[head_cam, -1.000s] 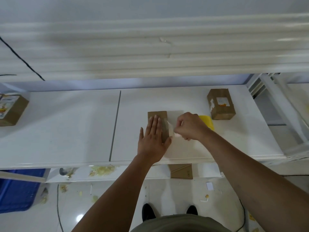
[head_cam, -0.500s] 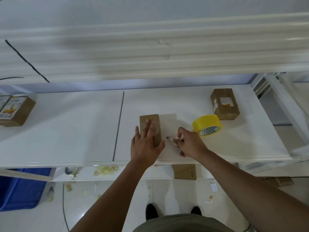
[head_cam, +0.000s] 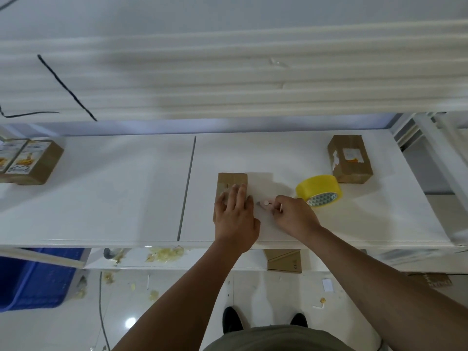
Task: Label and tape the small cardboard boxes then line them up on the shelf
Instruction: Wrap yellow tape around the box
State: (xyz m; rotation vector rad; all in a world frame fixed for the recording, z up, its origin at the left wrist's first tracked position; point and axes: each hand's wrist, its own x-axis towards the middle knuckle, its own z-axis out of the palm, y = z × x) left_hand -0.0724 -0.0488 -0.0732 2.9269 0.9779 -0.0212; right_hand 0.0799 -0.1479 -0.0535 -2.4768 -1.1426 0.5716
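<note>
Brown cardboard: the box [head_cam: 231,182] stands on the white shelf [head_cam: 126,193], near the middle and a little to the right of the grey seam. No label or writing can be seen on its visible part.

At the far right, another box [head_cam: 350,160] carries a white label which is partly torn and has a small orange mark; the writing is too small to read. At the far left, two boxes [head_cam: 27,160] have printed labels with a yellow-orange picture, and the text there is blurred. The yellow tape roll [head_cam: 319,190] lies just near of the right box, and its core shows a pattern of triangles.

The left hand [head_cam: 236,216] lies flat on top of the box, palm down, with the fingers straight and close together and the thumb on the right side. The forearm comes from the near side.

The right hand [head_cam: 295,215] rests on the shelf between the box and the tape roll. Its fingers are curled and pinch a small pink tool [head_cam: 266,203], which points left toward the box.
</note>
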